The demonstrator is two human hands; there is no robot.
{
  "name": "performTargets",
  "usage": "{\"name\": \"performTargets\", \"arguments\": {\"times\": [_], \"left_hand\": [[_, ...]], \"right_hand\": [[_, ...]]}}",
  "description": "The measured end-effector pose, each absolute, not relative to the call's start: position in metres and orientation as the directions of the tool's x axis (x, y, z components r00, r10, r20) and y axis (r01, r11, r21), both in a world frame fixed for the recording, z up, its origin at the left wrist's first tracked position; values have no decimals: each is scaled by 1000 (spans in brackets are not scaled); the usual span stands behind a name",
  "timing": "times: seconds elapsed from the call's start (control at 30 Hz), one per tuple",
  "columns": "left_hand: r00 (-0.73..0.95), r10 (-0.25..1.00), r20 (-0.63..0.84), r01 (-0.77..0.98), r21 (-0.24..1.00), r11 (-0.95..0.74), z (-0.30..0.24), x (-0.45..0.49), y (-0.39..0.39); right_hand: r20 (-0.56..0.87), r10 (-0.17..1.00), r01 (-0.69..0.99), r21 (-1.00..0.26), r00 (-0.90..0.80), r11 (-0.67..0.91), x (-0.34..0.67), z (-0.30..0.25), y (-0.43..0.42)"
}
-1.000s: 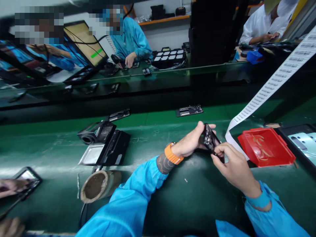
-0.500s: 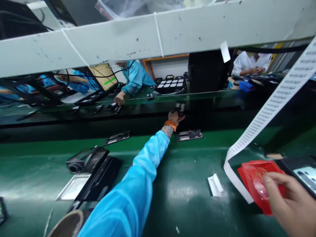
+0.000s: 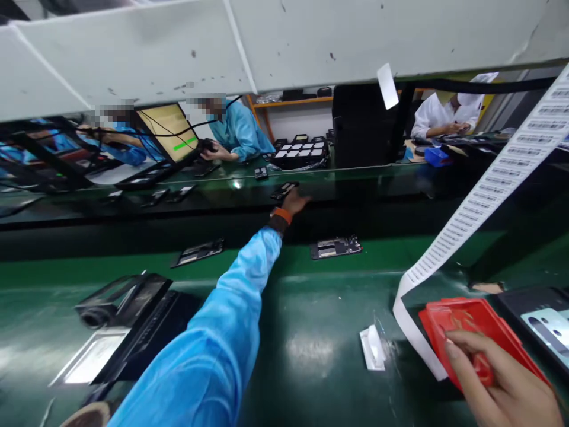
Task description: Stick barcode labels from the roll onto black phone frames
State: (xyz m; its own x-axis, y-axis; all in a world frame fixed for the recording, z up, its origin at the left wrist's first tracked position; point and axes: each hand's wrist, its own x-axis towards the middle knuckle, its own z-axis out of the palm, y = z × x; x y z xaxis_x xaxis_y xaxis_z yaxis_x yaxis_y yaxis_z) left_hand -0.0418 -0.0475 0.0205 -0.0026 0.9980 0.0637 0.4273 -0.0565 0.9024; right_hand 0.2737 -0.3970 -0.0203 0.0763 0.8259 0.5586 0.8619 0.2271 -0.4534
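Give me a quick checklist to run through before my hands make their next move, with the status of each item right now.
1. Left hand at the dark phone part on the far black belt: ok, the fingers lie beside it; whether they grip it, cannot tell.
2. Right hand on the red tray: ok, fingers rest inside it.
3. What the right fingers touch in the tray: cannot tell, hidden under them.
4. Label strip out of the right hand's way: not ok, its end curls beside the tray.
5. Circuit board on the green belt: ok, lying flat, untouched.
6. Small white piece near the tray: ok, apart from both hands.
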Motion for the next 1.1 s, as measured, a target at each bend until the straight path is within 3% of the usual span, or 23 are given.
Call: {"name": "performTargets", "arguments": {"times": [0.13, 0.27, 0.37, 0.43, 0.53, 0.63, 0.77, 0.87, 1.03, 1.1], "left_hand": [[292, 953, -83, 655, 743, -136, -14, -15, -93], [409, 898, -163, 760, 605, -237, -22, 11, -116], [438, 888, -143, 777, 556, -294, -12, 18, -140], [462, 884, -75, 758, 550, -350, -8, 24, -175], [527, 849, 25, 635, 653, -413, -9, 38, -247], [507, 861, 43, 530, 772, -351, -11, 45, -306], [660, 751, -9, 318, 909, -269, -12, 37, -324], [764, 645, -6, 19, 1000, -13, -23, 31, -321], [533, 842, -82, -15, 994, 107, -40, 46, -326], [468, 871, -149, -124, 965, 232, -41, 52, -326]], "right_hand": [[572, 818, 823, -494, 63, 281, 254, -15, -390], [546, 837, 777, -520, -17, 355, 240, -21, -380], [479, 878, 737, -599, 16, 313, 235, -28, -379], [419, 897, 655, -718, 137, 235, 227, -33, -380], [274, 912, 329, -929, 304, 170, 208, -40, -382], [178, 944, 113, -982, 279, 152, 194, -46, -381], [155, 942, 157, -981, 297, 112, 197, -49, -378], [83, 953, 174, -984, 291, 32, 204, -47, -376], [77, 974, 347, -938, 214, -2, 203, -43, -380], [104, 974, 420, -908, 199, 12, 202, -41, -383]]}}
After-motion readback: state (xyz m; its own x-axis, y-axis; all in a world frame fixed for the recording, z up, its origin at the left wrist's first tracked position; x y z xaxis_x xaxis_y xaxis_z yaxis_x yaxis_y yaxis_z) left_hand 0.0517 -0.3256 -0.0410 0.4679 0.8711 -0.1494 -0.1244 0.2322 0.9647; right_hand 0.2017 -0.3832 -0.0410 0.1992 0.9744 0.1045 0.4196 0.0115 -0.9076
